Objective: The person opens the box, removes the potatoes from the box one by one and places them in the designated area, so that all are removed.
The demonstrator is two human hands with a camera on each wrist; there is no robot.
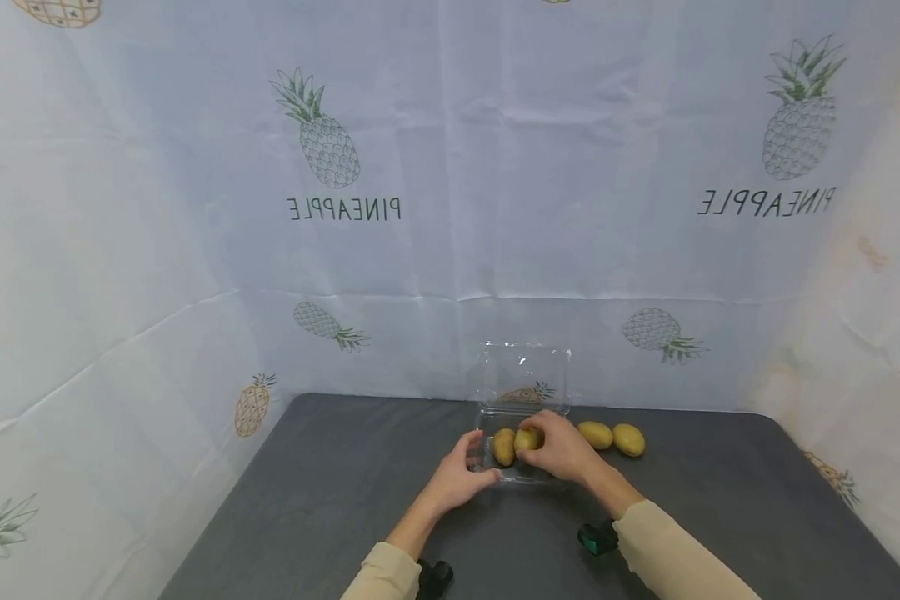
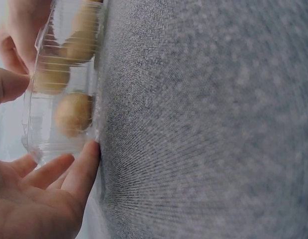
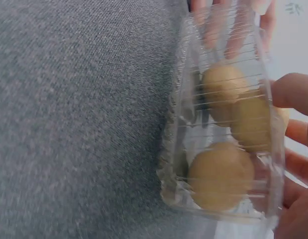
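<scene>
A clear plastic clamshell container (image 1: 521,478) stands on the table with its lid (image 1: 525,367) raised at the back. My left hand (image 1: 457,479) rests at its left end, thumb by the front rim and extended fingers (image 2: 84,172) against the end wall. Over the box, my right hand (image 1: 558,447) pinches a potato (image 1: 527,440) between thumb and fingers, at rim height. One potato (image 1: 504,447) lies inside at the left. Another potato (image 3: 221,177) shows through the ribbed wall towards the right end; in the head view my right hand hides it.
Two more potatoes, one (image 1: 595,435) nearer the box and one (image 1: 629,440) farther right, lie on the dark grey table (image 1: 330,500). A pale cloth (image 1: 495,167) printed with pineapples hangs behind the table and along both sides.
</scene>
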